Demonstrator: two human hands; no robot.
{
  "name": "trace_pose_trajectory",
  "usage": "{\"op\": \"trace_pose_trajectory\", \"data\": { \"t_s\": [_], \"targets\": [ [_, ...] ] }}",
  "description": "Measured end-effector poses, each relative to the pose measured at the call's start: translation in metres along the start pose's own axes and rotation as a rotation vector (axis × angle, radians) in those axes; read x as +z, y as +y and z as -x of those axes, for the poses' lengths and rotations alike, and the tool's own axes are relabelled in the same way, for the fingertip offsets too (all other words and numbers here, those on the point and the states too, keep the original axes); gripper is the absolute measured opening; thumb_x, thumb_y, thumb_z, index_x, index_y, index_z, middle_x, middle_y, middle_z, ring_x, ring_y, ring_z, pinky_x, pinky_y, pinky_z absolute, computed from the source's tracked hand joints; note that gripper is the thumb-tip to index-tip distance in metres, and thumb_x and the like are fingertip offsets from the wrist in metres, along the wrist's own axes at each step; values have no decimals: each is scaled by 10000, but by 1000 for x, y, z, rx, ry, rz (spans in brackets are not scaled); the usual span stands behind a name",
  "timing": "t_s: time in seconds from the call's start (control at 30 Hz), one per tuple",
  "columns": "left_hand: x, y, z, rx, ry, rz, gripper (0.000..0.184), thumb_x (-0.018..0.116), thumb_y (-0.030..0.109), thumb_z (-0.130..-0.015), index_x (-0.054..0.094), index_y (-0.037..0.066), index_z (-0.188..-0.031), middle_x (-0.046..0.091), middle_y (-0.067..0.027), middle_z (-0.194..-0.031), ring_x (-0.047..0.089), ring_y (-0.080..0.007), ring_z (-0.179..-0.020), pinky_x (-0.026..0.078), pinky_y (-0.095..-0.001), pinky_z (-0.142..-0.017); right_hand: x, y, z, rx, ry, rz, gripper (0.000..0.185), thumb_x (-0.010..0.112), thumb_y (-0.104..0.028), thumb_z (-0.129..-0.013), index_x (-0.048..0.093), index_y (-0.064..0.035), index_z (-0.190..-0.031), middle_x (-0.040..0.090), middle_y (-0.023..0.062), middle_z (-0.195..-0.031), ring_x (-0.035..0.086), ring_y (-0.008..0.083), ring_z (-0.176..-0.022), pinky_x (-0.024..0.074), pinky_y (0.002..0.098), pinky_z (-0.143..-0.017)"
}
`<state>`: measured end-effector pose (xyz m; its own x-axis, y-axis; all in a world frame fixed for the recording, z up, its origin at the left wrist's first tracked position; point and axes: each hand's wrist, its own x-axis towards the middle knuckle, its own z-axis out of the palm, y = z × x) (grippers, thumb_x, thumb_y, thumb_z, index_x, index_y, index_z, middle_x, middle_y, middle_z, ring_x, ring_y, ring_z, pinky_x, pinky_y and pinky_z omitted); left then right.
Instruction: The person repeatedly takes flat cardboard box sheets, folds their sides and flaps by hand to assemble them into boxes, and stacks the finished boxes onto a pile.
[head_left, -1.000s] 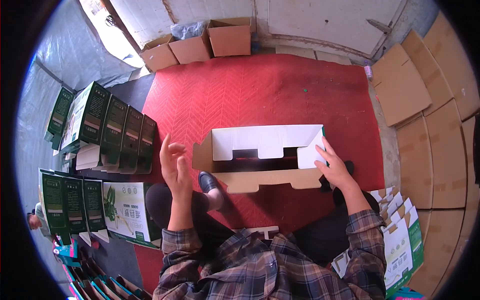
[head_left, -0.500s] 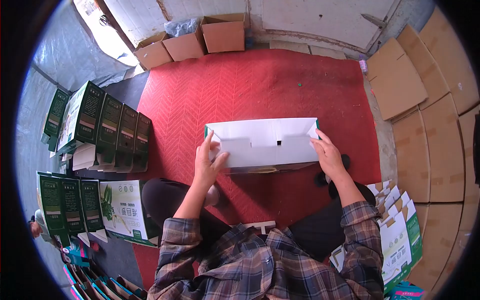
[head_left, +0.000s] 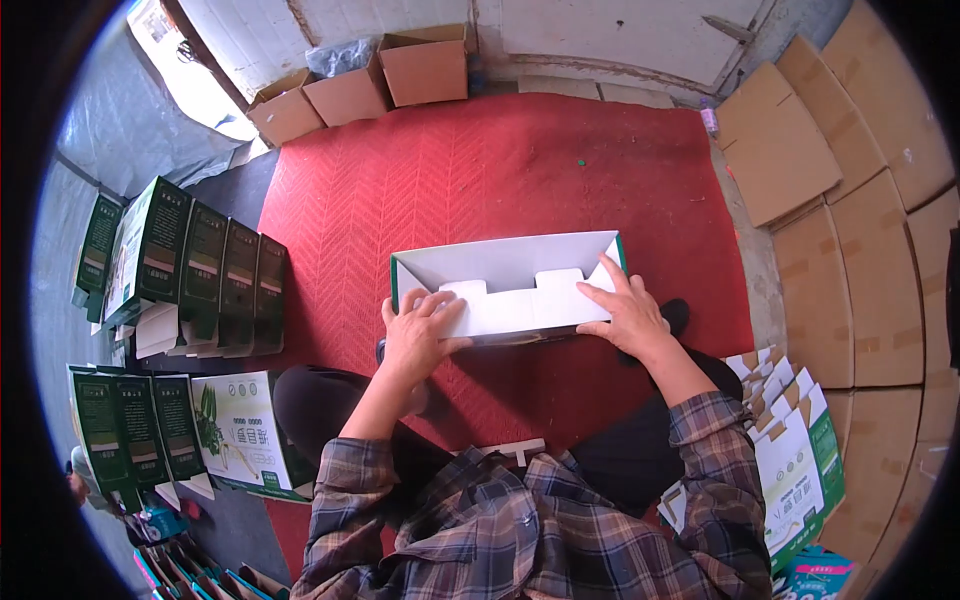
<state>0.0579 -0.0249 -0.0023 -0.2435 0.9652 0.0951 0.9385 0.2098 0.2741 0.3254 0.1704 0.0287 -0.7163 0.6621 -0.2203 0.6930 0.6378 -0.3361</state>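
A carton with white inner faces and green side edges (head_left: pixel 505 258) is held over the red mat, in front of the seated person's lap. My left hand (head_left: pixel 418 335) lies on its left near corner, fingers spread over a white flap. On the right near corner rests my right hand (head_left: pixel 628 312), its fingers apart and pressing on the white flap. Two tabs with rounded corners stand inside the carton, with a gap between them. Its underside is hidden.
Green printed cartons (head_left: pixel 190 265) stand in rows at the left. Folded white-green cartons (head_left: pixel 790 470) lean at the lower right. Brown cartons (head_left: pixel 425 70) sit by the back wall, and brown cardboard (head_left: pixel 815 290) lines the right. Part of another person (head_left: pixel 82 478) shows at the far left.
The left hand has come onto the carton. The brown near flap has gone from view, and white flaps have been folded inward. Both hands now press on the near side.
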Motion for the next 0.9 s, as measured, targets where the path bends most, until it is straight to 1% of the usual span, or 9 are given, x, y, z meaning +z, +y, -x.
{"op": "trace_pose_trajectory", "data": {
  "t_s": [0.17, 0.33, 0.47, 0.57, 0.63, 0.67, 0.73, 0.77, 0.9],
  "targets": [
    [1, -1, 0, 1, -95, -62, 557, 731, 495, -733, 647, 225, -1213, 579, 34, -1284, 447, -261, -1231, 246, -624, -1014, 10, 8, -1, -75, 45, 81, 583, 783, -467, -708, 659, -255, -1237, 275, 49, -1546, 491, 317, -1057, 487, 419, -926],
    [-7, 5, 2, 4, 5, 12, 532, 784, 398, -711, 655, 219, -1194, 587, -9, -1239, 461, -276, -1210, 268, -604, -1022, 7, 14, 1, -44, 115, -71, 606, 716, -459, -789, 573, -225, -1329, 295, 75, -1532, 502, 361, -1142, 456, 457, -968],
    [15, -32, -1, -156, 459, 366, 542, 754, 170, -770, 592, 106, -1282, 573, -111, -1183, 508, -293, -1114, 414, -410, -947, 13, 36, -9, 161, 380, -534, 576, 575, -431, -907, 477, -138, -1393, 379, 142, -1476, 488, 378, -1247, 420, 477, -999],
    [21, -62, -10, -542, 533, 926, 494, 608, 262, -928, 495, 90, -1378, 552, -84, -1177, 540, -186, -989, 469, -307, -759, 56, 90, -44, 306, 349, -698, 512, 475, -443, -959, 554, -74, -1304, 570, 183, -1276, 557, 359, -1175, 442, 454, -968],
    [22, -61, -14, -850, 442, 1128, 465, 438, 371, -1021, 471, 82, -1383, 558, -55, -1121, 536, -117, -913, 453, -244, -697, 48, 94, -46, 532, 101, -944, 520, 436, -460, -990, 570, -56, -1290, 625, 147, -1208, 591, 279, -1113, 468, 414, -917],
    [59, -108, -5, -784, 250, 1374, 466, 410, 401, -1026, 500, 71, -1343, 592, -53, -1113, 565, -132, -940, 467, -257, -726, 36, 80, -42, 660, -37, -1066, 528, 423, -465, -1008, 567, -49, -1299, 634, 113, -1204, 594, 208, -1088, 478, 370, -889],
    [63, -96, 2, -164, 199, 816, 502, 432, 462, -1012, 518, 72, -1316, 624, -57, -1096, 600, -148, -937, 485, -276, -734, 48, 78, -43, 621, -55, -1117, 722, 387, -665, -944, 537, -91, -1356, 620, 107, -1224, 598, 224, -1076, 500, 417, -854],
    [61, -95, 4, -153, 198, 817, 502, 432, 462, -1012, 518, 72, -1316, 624, -57, -1096, 600, -148, -937, 485, -276, -734, 55, 85, -49, 625, -82, -1127, 689, 371, -652, -952, 555, -110, -1335, 622, 117, -1217, 595, 249, -1088, 488, 466, -861],
    [47, -84, -3, -634, 16, 1440, 557, 485, 517, -976, 514, 98, -1342, 615, -64, -1165, 595, -181, -1028, 484, -313, -838, 45, 82, -41, 567, -93, -1126, 695, 351, -680, -939, 565, -147, -1331, 620, 124, -1227, 586, 268, -1114, 462, 509, -896]
  ]
}}
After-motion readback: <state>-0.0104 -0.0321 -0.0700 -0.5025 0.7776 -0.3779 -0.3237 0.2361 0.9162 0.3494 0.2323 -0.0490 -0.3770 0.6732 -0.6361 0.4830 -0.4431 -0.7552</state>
